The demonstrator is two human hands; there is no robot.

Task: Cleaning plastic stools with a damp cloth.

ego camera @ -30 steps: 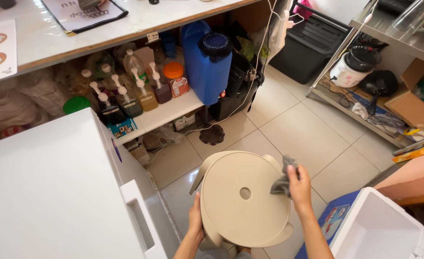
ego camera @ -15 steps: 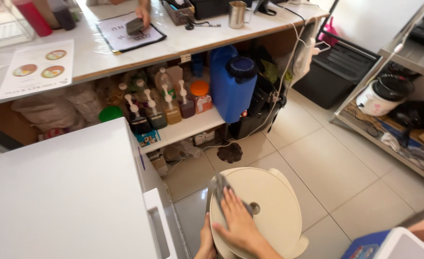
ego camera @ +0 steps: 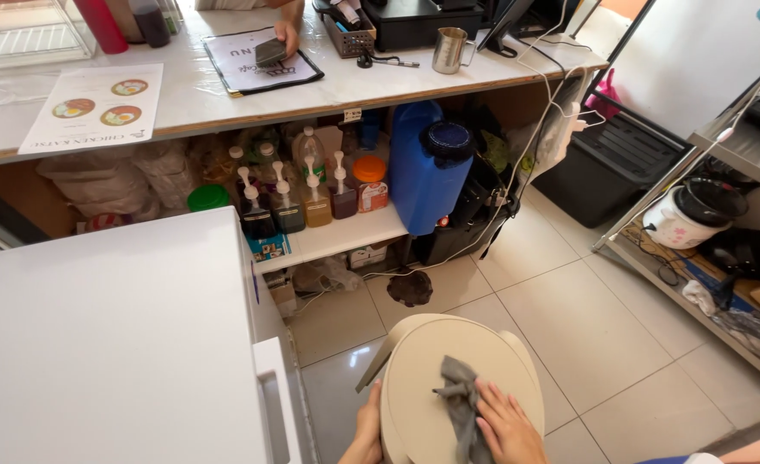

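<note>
stool: a beige round plastic stool (ego camera: 431, 369) is sitting at the bottom centre of the frame, on the tiled floor (ego camera: 569, 301).
cloth: a grey cloth (ego camera: 462, 404) is lying crumpled on the stool's seat.
right hand: the right hand (ego camera: 510, 427) is pressing flat on the cloth, fingers spread, the grip open.
left hand: the left hand (ego camera: 368, 430) is clasping the seat's left rim, its grip closed on the stool.
surroundings: a white chest (ego camera: 114, 344) is filling the lower left; a blue jug (ego camera: 427, 167) is standing under the worktop (ego camera: 191, 94) at the top.
</note>
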